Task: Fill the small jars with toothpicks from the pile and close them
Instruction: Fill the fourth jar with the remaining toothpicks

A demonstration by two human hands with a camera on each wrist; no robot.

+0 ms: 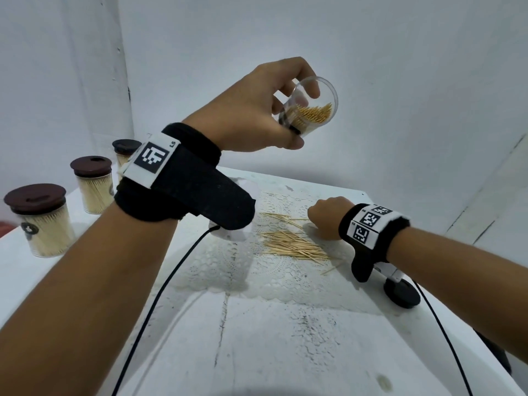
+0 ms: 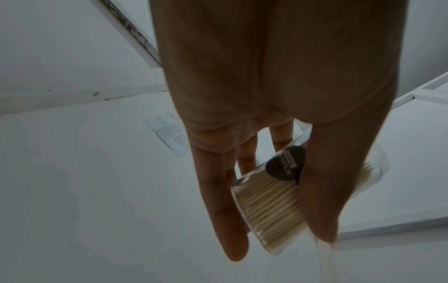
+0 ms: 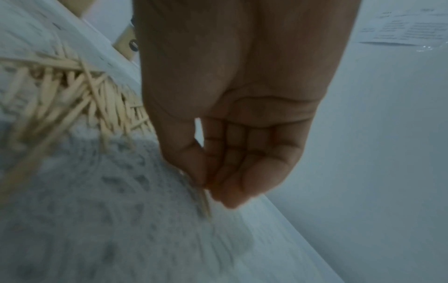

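Toothpicks on doily, jars at left

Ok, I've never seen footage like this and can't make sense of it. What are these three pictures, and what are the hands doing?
There is no machine here. A person works with two bare hands and wears one camera on the head and one on each wrist, strapped on with black bands. The wide picture comes from the head and looks down at a white table. The other two pictures look along each hand at its fingers.

The left hand holds up an open clear jar, tilted and partly filled with toothpicks. The right hand is down at a lace mat. The pinched toothpicks at its fingertips show in the right wrist view. Beside it lies a pile of loose toothpicks. At the left stand three lidded jars, all full.
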